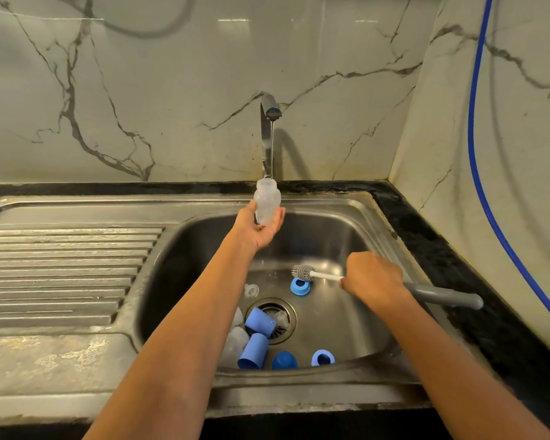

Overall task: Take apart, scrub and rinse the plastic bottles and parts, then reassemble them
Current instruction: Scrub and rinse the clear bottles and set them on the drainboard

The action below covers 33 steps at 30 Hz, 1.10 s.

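Observation:
My left hand grips a clear plastic bottle upright under the tap, and a thin stream of water runs into its open mouth. My right hand holds a bottle brush by its white and grey handle, bristle head pointing left over the sink bowl. On the sink floor lie several blue parts: two caps by the drain, a dome cap, and two collar rings. More clear bottles lie partly hidden under my left forearm.
The steel sink bowl has a drain in its middle. A ribbed draining board lies to the left. A dark counter edge runs along the right, with a blue hose on the marble wall.

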Tool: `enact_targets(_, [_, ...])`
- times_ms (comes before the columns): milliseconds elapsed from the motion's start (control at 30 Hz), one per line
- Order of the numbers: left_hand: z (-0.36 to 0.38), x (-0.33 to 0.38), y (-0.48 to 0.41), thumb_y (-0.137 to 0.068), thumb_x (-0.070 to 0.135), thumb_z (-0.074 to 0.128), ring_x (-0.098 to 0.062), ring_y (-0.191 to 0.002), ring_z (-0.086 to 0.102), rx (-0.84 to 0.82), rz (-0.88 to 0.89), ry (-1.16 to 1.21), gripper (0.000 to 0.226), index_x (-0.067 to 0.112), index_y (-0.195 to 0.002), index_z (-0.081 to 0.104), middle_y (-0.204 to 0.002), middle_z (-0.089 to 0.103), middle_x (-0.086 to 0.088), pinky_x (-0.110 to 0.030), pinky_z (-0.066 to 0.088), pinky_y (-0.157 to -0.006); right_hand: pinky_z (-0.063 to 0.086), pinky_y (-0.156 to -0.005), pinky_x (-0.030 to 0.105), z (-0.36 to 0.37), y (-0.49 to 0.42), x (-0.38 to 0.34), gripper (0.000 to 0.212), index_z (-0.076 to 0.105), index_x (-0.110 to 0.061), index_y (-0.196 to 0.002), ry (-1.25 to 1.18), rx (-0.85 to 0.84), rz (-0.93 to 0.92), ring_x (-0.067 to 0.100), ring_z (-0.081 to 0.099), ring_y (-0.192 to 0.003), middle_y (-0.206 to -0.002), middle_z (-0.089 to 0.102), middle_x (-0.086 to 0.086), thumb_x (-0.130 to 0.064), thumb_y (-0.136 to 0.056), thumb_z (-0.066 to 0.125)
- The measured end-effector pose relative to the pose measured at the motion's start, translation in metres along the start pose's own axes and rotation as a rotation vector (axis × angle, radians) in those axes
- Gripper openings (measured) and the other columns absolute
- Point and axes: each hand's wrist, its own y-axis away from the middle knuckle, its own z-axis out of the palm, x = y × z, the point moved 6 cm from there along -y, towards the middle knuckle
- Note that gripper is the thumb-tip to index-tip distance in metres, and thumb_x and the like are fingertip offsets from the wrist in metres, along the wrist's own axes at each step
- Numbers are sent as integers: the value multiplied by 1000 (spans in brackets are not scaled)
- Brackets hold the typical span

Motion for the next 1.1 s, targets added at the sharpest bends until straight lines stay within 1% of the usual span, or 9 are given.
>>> enact_targets(67, [-2, -4, 1, -95, 28, 59, -32, -93, 63, 4, -42, -13, 50, -4, -128, 39, -132, 44, -30, -28, 55, -89, 41, -69, 30, 0, 0, 0, 16, 62, -15, -107, -3, -5, 0, 23, 61, -90, -97, 61, 4, -22, -93, 58])
enact_targets(167, [-4, -4, 5, -95, 27, 60, -30, -105, 64, 16, -68, -86, 47, -5, -123, 39, -130, 43, -32, -28, 54, -91, 40, -67, 29, 0, 0, 0, 15, 62, -15, -104, -1, -9, -3, 20, 55, -79, -87, 56, 2, -22, -93, 58])
enact_targets(333, [2, 4, 12, -94, 30, 61, -33, -99, 64, 19, 0, -84, 48, -1, -125, 40, -128, 51, -27, -33, 55, -91, 40, -66, 28, -1, 0, 2, 13, 63, -15, -102, -7, 1, -6, 19, 54, -77, -85, 55, 1, -22, -92, 57])
enact_targets(467, [14, 9, 17, -96, 31, 59, -34, -100, 63, 16, 28, -133, 47, -3, -124, 44, -129, 51, -25, -30, 54, -92, 40, -68, 29, 0, 1, 2, 15, 62, -16, -104, -8, -14, 7, 22, 58, -84, -95, 61, 3, -24, -93, 58])
enact_targets(567, [20, 9, 22, -95, 32, 60, -34, -92, 63, 0, 54, -139, 51, -3, -129, 47, -122, 55, -23, -29, 56, -87, 41, -67, 29, 1, 0, 1, 16, 62, -16, -105, -12, -18, 13, 22, 59, -85, -90, 56, 2, -25, -93, 57])
enact_targets(700, [7, 0, 23, -97, 27, 57, -33, -99, 60, 40, 72, -280, 42, 0, -127, 46, -107, 58, -21, -35, 53, -92, 40, -67, 29, 2, 1, 1, 17, 62, -16, -106, -16, -35, 21, 22, 60, -86, -91, 55, 2, -25, -92, 57])
enact_targets(833, [6, 3, 20, -94, 25, 61, -35, -111, 59, 39, 117, -118, 46, 1, -129, 43, -126, 52, -23, -36, 52, -96, 40, -66, 29, -1, 0, 3, 17, 62, -16, -106, -25, -27, 21, 22, 59, -86, -99, 61, 2, -25, -92, 57])
enact_targets(967, [10, -1, 20, -91, 24, 65, -38, -101, 63, -35, 64, -75, 47, 2, -128, 46, -127, 52, -25, -38, 59, -79, 39, -66, 29, -1, 1, 3, 19, 63, -15, -108, -19, -25, 20, 22, 58, -84, -102, 63, 3, -26, -92, 58])
enact_targets(1100, [6, -2, 15, -91, 22, 65, -38, -102, 62, -6, 71, -34, 47, 2, -128, 45, -127, 51, -25, -38, 58, -83, 40, -66, 29, 1, 0, 2, 20, 63, -16, -108, -33, -39, 21, 22, 57, -82, -92, 57, 2, -26, -92, 58])
